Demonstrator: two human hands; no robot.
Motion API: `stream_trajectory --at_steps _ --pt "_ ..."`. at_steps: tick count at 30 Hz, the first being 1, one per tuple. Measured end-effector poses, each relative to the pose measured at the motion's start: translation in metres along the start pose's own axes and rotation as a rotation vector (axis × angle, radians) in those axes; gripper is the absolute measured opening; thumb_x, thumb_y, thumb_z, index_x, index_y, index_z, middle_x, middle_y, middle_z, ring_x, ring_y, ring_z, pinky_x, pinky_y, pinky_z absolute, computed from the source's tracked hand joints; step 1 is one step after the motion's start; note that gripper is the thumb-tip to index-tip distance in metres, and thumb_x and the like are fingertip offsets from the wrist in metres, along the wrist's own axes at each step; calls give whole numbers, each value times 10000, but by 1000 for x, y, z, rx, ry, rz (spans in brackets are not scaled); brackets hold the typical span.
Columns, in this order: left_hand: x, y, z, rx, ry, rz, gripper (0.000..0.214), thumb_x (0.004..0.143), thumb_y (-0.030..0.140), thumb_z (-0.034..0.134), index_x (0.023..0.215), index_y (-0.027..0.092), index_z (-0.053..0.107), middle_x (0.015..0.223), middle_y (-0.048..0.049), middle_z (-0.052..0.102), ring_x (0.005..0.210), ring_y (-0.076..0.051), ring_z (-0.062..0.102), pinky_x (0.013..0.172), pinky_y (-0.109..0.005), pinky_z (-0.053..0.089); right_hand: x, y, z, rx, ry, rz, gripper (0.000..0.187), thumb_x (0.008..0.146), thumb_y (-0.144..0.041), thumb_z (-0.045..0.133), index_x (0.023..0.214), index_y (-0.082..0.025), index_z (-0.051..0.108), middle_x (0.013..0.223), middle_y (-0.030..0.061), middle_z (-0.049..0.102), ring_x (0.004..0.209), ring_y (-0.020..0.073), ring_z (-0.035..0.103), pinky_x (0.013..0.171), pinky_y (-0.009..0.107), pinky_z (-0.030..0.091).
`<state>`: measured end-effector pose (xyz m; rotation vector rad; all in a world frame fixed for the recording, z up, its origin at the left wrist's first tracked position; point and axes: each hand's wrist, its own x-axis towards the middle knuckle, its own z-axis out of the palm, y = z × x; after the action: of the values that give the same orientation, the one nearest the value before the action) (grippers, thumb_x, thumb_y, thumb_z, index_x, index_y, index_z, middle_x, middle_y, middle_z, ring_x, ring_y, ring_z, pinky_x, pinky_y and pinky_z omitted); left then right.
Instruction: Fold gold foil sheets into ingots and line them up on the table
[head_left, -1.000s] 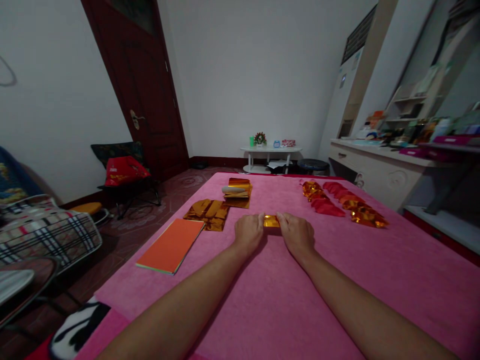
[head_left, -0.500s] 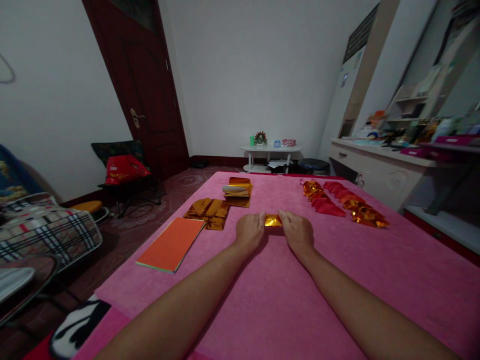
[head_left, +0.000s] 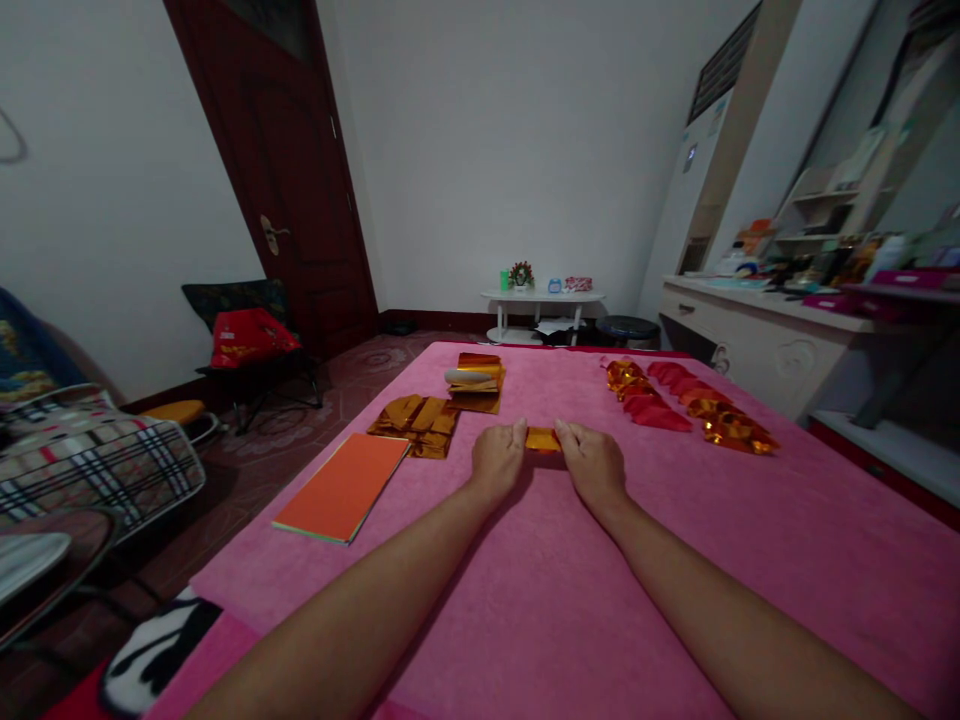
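Note:
A small folded piece of gold foil paper [head_left: 542, 439] spans the gap between my two hands, low over the pink cloth [head_left: 570, 580]. My left hand [head_left: 498, 460] is closed on its left end, thumb on top. On its right end my right hand [head_left: 592, 458] is closed the same way. The fingers below the paper are hidden. Left of my hands lie flat folded gold pieces [head_left: 420, 425], and behind them a stack of gold foil sheets [head_left: 480, 402] with a grey rounded object [head_left: 466, 377] on it. An orange paper stack [head_left: 345, 488] lies nearer to me.
At the back right are rows of folded red and gold foil shapes [head_left: 656, 408]. A white side table [head_left: 544, 296] stands past the cloth's far edge. To the right is a cluttered dresser [head_left: 757, 325]; to the left, a chair with a red bag [head_left: 251, 338].
Both hands have shifted very slightly left with the gold paper. Its shine is duller now, as though its surface has tilted. The other things lie as before.

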<state>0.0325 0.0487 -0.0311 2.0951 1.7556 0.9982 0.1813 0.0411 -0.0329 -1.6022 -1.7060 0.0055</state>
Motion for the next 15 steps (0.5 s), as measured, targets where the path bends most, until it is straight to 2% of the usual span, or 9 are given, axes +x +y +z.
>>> stream_trajectory --at_steps 7,11,15 --pt "-1 1 -2 -38 -7 12 648 956 434 148 740 131 678 712 -96 666 676 -171 590 605 -250 353 1 4 0 245 75 17 517 880 -531 351 570 -173 559 492 -10 482 497 127 433 482 233 261" --pt "-1 1 -3 -179 43 75 608 960 424 133 771 151 642 750 -73 665 701 -159 594 619 -237 379 1 5 -1 294 128 -12 469 890 -506 357 615 -179 549 511 -19 478 510 125 423 491 229 275" --pt "0 0 -4 -180 77 100 524 963 392 181 813 163 628 785 -55 671 731 -155 602 657 -237 395 1 3 -5 274 150 -65 413 898 -458 379 642 -179 543 547 -21 491 529 118 419 514 223 290"
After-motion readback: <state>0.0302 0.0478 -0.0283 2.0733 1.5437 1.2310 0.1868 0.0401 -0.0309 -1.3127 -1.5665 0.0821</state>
